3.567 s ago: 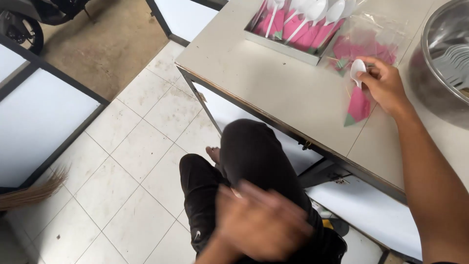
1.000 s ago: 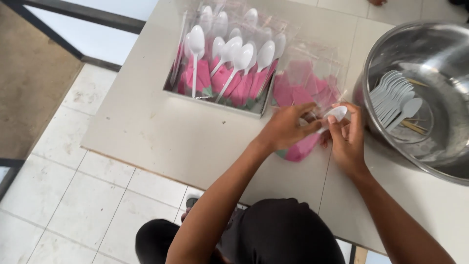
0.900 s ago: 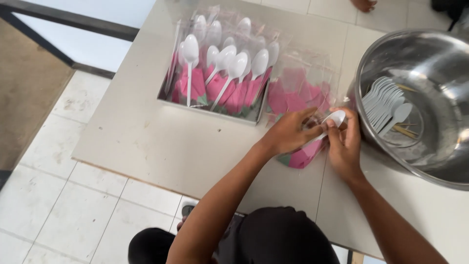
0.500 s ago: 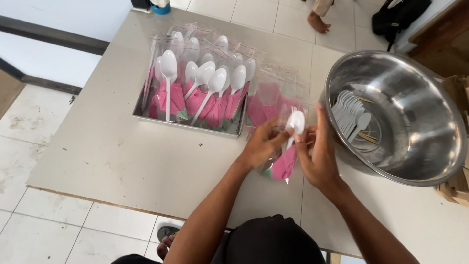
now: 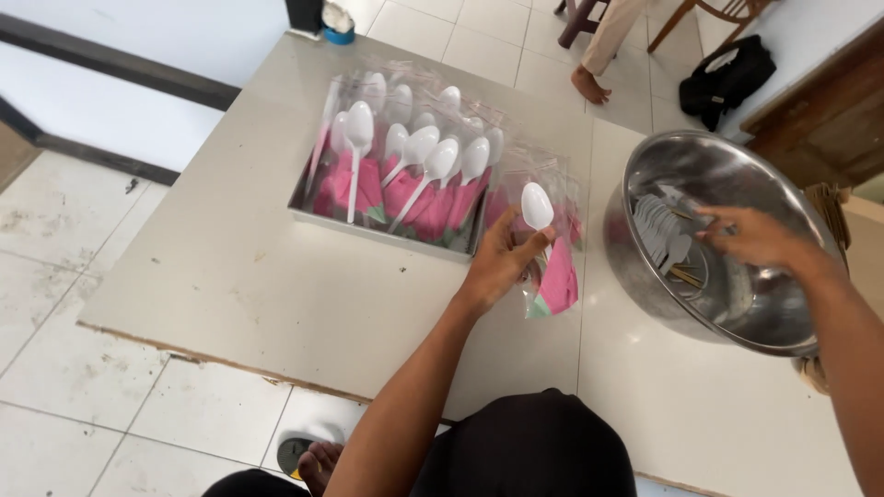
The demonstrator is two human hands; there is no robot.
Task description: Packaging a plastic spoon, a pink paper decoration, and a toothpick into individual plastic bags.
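Observation:
My left hand (image 5: pixel 502 262) holds a clear plastic packet (image 5: pixel 556 276) with a white plastic spoon and a pink napkin inside, lifted just above the table. My right hand (image 5: pixel 750 236) reaches over the big steel bowl (image 5: pixel 783 322), fingers spread above the loose white spoons (image 5: pixel 661 230) lying in it, holding nothing. A shallow metal tray (image 5: pixel 378 230) at the left holds several finished spoon-and-pink-napkin packets (image 5: pixel 405 170). More packets (image 5: pixel 534 175) lie on the table between tray and bowl.
The beige table (image 5: pixel 249 276) ends close to my lap; white floor tiles lie to the left. Another person's bare foot (image 5: pixel 587 85) and chair legs are beyond the far edge, with a black bag (image 5: pixel 727 78) on the floor.
My right hand has left the packet and moved right into the steel bowl. My left hand alone now holds the packet. The view has shifted left and down.

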